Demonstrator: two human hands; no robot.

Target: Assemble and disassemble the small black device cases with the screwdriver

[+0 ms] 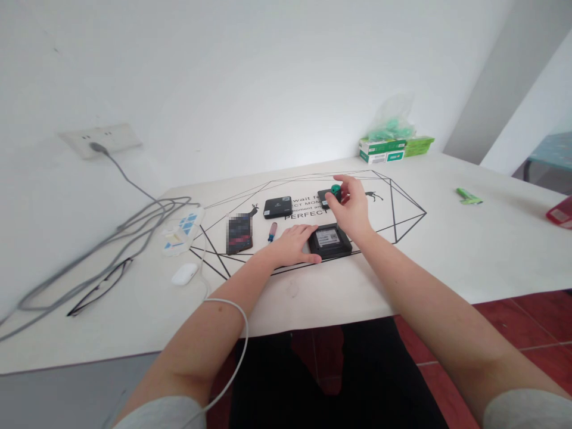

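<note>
A black square device case [342, 247], with a white printed label in its recessed face, lies on the white table. My left hand [292, 244] rests against its left side, thumb at the front edge and fingers at the back edge. Above the case's far right side, my right hand [355, 208] is curled around a small thing with a round green top [335, 189]; its lower part is hidden. Behind that hand lies another small black box [323, 198], partly covered. A screwdriver [272, 231] with a reddish and blue handle lies left of my left hand.
A flat black box [277, 207] and a phone [239, 233] lie to the left. Farther left are a white earbud case [185, 274], glasses [100, 287] and grey cables [96, 274]. Boxes [382, 150] under a plastic bag stand against the wall; a green packet [469, 195] lies right.
</note>
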